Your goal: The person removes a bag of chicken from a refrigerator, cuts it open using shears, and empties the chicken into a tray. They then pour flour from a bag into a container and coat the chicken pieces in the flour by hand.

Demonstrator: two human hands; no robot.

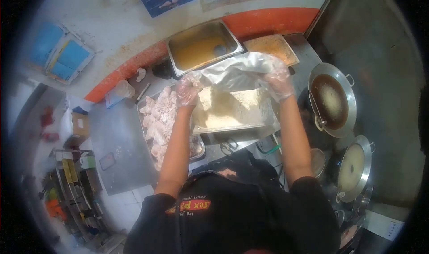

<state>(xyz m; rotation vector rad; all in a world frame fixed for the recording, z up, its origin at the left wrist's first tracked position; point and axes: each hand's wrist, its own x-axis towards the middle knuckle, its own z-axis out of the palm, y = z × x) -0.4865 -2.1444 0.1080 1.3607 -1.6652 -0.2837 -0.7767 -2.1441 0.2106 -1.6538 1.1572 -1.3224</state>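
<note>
Both my hands wear clear plastic gloves and are raised over the far side of a metal tray [230, 130] of pale flour [216, 113]. A crinkled, see-through plastic bag [232, 71] stretches between them. My left hand [188, 91] grips the bag's left end, close to a tray of flour-coated raw chicken pieces [156, 122]. The other end is held by my right hand [278, 82], beyond the flour tray's right corner. Fine detail of the fingers is blurred by the gloves. The flour is heaped toward the back and shaded in the middle.
Behind stand a deep metal pan [196, 48] of yellowish liquid and a shallow tray of orange crumbs [272, 48]. Two woks, one with dark oil [324, 86] and one with paler oil [351, 169], are at right. Scissors [229, 146] lie near the front edge.
</note>
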